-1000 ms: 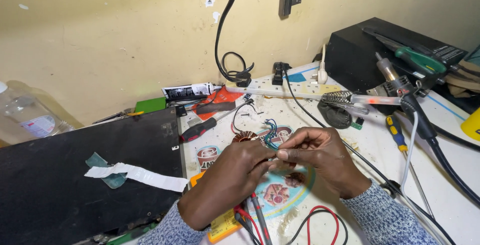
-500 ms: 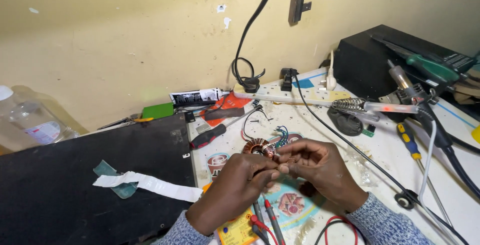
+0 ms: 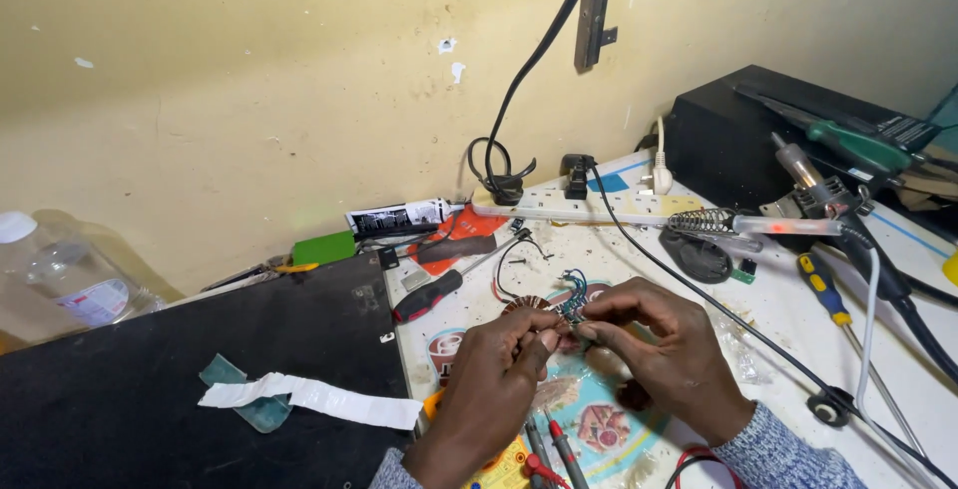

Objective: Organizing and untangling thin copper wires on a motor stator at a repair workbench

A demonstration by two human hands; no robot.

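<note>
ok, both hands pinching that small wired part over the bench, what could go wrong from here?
1. The left hand and right hand grip the small wired part by fingertips only; it could slip and vanish among the bench clutter.
2. The soldering iron lies in its coil stand near the right hand, a red light showing on it; possibly hot, so a stray reach might burn.
3. The black cable runs right beside the right wrist and could snag.
</note>
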